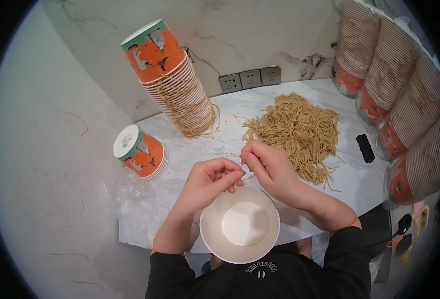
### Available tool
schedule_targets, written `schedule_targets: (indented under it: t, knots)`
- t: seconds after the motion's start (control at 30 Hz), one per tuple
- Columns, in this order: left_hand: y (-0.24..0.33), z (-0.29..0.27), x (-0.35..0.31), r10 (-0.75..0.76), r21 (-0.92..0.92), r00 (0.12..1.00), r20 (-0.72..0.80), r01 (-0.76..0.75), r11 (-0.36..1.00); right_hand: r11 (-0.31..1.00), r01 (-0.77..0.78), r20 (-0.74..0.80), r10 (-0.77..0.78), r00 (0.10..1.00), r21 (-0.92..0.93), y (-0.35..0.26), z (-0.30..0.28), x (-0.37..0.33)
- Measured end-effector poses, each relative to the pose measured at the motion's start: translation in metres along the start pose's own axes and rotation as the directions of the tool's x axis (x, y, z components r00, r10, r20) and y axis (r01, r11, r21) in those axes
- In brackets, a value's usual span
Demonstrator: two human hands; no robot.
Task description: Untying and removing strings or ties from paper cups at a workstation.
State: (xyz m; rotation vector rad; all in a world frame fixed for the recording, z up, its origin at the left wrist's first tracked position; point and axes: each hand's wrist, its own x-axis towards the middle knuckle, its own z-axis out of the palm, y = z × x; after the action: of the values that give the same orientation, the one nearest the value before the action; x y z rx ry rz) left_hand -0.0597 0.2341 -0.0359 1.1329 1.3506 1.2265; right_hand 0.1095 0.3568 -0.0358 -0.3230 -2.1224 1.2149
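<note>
A white-lined paper bucket [211, 233] stands in front of my body, its mouth facing up and its inside bare apart from a few tiny specks. Above its far rim, my left hand [212, 182] and my right hand [271, 168] meet, fingertips almost touching. Both are closed in a pinch. A thin pale strand seems to run by the fingertips at the rim, but the fingers mostly hide what they hold. Just beyond my right hand lies a big heap of tan cords [299, 129].
At the back left, a tall leaning stack of upside-down orange paper buckets [161, 57] has tan cords hanging down it. A shorter stack [147, 157] stands nearer. Plastic-wrapped bucket stacks [397, 70] line the right. A black object [365, 148] lies by them; wall sockets [250, 79] are behind.
</note>
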Motion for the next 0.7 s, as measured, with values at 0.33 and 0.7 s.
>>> schedule_targets:
  t: [0.33,0.7]
  knots:
    - [0.014,0.001,-0.017,0.136,0.260,0.987,0.088,-0.154,0.953,0.888,-0.225,0.314,0.098,0.944,0.401,0.013,0.013,-0.007]
    - [0.049,-0.003,-0.049,0.071,0.502,0.984,0.165,-0.146,0.853,0.912,-0.229,0.374,0.093,0.923,0.340,-0.025,-0.011,-0.016]
